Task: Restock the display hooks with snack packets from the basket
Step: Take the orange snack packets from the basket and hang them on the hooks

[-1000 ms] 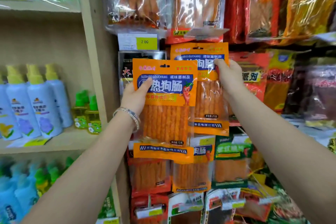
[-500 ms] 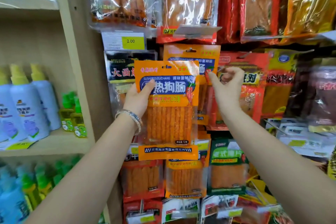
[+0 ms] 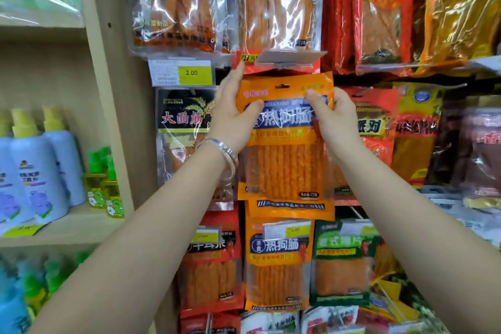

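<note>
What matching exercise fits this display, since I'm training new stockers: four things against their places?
Things:
1. orange packet
2. black packet
3. yellow price tag
4. spray bottles

Places:
a. on the wooden shelf
b. held by the left hand and right hand
c. above the black packet
d. hanging behind the left wrist

Pairs: 1-b, 2-d, 3-c, 4-a.

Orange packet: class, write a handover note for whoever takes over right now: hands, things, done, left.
Left hand: pinches the orange packet at its left edge.
Right hand: pinches its right edge.
Packet: upright, hang hole on top; hooked or not, cannot tell.
Done: a matching packet hangs below.
Left: seat this one, release, fetch more; basket out of view.
</note>
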`<state>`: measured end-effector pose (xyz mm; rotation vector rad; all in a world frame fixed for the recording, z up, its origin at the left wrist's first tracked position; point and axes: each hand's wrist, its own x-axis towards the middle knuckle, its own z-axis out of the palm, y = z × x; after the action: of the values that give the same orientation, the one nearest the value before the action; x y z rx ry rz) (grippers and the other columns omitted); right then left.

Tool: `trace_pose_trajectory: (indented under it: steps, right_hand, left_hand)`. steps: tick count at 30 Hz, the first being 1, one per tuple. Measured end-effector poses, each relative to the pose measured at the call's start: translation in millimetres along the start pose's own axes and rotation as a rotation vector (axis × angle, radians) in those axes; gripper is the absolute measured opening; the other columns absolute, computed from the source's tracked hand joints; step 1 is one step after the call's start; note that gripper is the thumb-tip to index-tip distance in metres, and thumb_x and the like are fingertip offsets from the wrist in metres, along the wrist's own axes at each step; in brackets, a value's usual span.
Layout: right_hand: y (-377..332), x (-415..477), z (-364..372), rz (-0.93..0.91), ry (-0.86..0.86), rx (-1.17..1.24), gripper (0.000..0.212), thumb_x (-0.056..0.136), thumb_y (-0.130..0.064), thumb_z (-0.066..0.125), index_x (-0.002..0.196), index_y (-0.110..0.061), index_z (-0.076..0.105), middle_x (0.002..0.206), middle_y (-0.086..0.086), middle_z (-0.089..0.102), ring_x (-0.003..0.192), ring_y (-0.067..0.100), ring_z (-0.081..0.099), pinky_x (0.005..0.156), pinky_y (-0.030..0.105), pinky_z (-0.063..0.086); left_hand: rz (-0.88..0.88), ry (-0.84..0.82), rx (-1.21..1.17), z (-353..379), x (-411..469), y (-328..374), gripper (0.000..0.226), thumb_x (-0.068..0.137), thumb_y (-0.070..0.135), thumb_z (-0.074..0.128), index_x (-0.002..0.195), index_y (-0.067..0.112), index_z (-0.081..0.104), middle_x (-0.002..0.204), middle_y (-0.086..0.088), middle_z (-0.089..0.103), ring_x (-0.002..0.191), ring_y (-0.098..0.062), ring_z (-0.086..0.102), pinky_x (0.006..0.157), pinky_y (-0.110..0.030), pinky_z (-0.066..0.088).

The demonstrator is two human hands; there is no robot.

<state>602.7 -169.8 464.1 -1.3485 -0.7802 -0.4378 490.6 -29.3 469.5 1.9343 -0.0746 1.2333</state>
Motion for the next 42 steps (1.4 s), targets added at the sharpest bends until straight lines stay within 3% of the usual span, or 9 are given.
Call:
trace_pose_trajectory:
  steps: [8,15,18,20,23,26,31,37,42]
  right_hand:
    - [2.9,22.9,5.7,0.137,0.01,-0.027,0.016,0.088,-0.032,0.061,0.077,-0.021,0.058,0.092,0.01,0.07,0.09,0.028,0.066,0.085,0.048,0.052]
    - [20.3,23.4,6.5,0.1,0.069,-0.078,0.019,0.088,-0.035,0.063,0.075,-0.023,0.056,0.083,0.007,0.066,0.078,0.021,0.064,0.074,0.039,0.049]
    - [37.3,14.3,5.1,-0.013,0.135,-0.169,0.024,0.086,-0.036,0.067,0.099,-0.022,0.052,0.09,-0.009,0.056,0.072,-0.003,0.052,0.069,0.018,0.041]
    - [49.3,1.8,2.0,-0.143,0.183,-0.29,0.052,0.084,-0.029,0.07,0.127,-0.015,0.043,0.115,-0.003,0.048,0.086,0.001,0.051,0.079,0.007,0.038]
    - [73.1,-15.2,-3.4,-0.492,0.151,-0.736,0.058,0.087,-0.023,0.062,0.139,-0.009,0.039,0.138,0.014,0.043,0.125,0.025,0.042,0.107,0.032,0.031]
    - [94.9,-19.5,-2.1,-0.696,-0.063,-1.071,0.049,0.091,-0.024,0.055,0.137,-0.011,0.046,0.145,0.015,0.043,0.135,0.032,0.038,0.112,0.047,0.027]
    - [107.7,1.6,13.1,-0.664,-0.225,-1.256,0.05,0.089,-0.02,0.059,0.136,-0.006,0.049,0.143,0.02,0.043,0.133,0.033,0.042,0.11,0.046,0.031]
    - [111.7,31.1,41.8,-0.396,-0.48,-1.433,0.055,0.1,-0.017,0.03,0.151,-0.012,0.01,0.159,0.015,0.003,0.147,0.023,0.007,0.112,0.036,0.019]
    - [103.3,52.2,64.2,-0.15,-0.615,-1.527,0.07,0.095,-0.007,0.041,0.152,-0.017,0.003,0.16,0.006,-0.009,0.147,0.019,0.005,0.111,0.036,0.025]
  left_hand:
    - [0.054,-0.01,0.099,10.7,2.9,3.9,0.071,0.09,0.015,0.054,0.147,0.038,0.018,0.158,0.004,0.009,0.141,-0.001,0.004,0.106,-0.021,0.011]
    - [0.11,-0.025,0.12,15.5,1.3,-11.2,0.078,0.089,0.016,0.054,0.149,0.035,0.008,0.158,0.006,0.009,0.143,-0.005,0.003,0.108,-0.023,0.008]
    - [0.076,-0.063,0.185,25.0,-7.3,-32.0,0.079,0.09,0.019,0.055,0.149,0.034,0.005,0.158,0.006,0.006,0.143,-0.006,0.002,0.11,-0.024,0.007]
    - [0.049,-0.101,0.282,32.0,-18.1,-51.4,0.078,0.089,0.023,0.055,0.149,0.033,0.007,0.158,0.006,0.001,0.143,-0.007,-0.001,0.113,-0.029,0.006]
    - [0.115,-0.149,0.513,39.8,-36.1,-80.8,0.078,0.087,0.027,0.054,0.15,0.029,0.008,0.156,0.009,-0.013,0.141,-0.006,-0.014,0.115,-0.032,0.0]
    - [0.148,-0.225,0.76,45.8,-47.8,-104.3,0.086,0.086,0.029,0.052,0.15,0.025,-0.006,0.148,0.006,-0.032,0.138,-0.011,-0.025,0.116,-0.036,0.0]
    - [0.059,-0.345,0.915,48.7,-26.9,-121.7,0.088,0.088,0.032,0.05,0.148,0.018,-0.013,0.152,-0.006,-0.03,0.142,-0.022,-0.023,0.119,-0.039,0.001]
    - [-0.099,-0.464,0.984,51.4,7.8,-129.8,0.09,0.088,0.037,0.053,0.149,0.012,-0.009,0.154,-0.012,-0.026,0.144,-0.027,-0.014,0.119,-0.039,0.006]
    - [-0.176,-0.518,0.969,57.4,25.7,-136.8,0.092,0.087,0.036,0.055,0.15,0.011,-0.007,0.156,-0.01,-0.02,0.145,-0.027,-0.008,0.118,-0.041,0.01]
